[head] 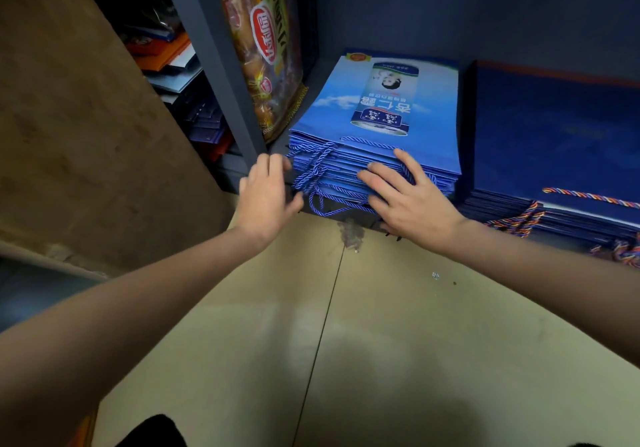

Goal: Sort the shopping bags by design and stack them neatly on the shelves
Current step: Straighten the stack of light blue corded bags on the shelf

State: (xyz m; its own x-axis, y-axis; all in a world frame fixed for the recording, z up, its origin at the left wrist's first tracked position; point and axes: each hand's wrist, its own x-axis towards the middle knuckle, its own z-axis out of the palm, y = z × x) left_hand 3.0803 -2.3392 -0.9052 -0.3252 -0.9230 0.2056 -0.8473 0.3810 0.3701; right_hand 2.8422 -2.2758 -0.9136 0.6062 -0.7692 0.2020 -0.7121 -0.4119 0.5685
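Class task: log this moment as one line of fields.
left hand: open, at stack's left edge | right hand: open, pressing front edge | light blue bags: stacked on shelf | navy bags: stacked right

There was only one view, from a camera on the person's head. It looked forward and down, from close up, at a low shelf [349,209] and the floor [398,325]. Both arms reached in from the bottom corners. The edges looked bent, probably from the wide lens.
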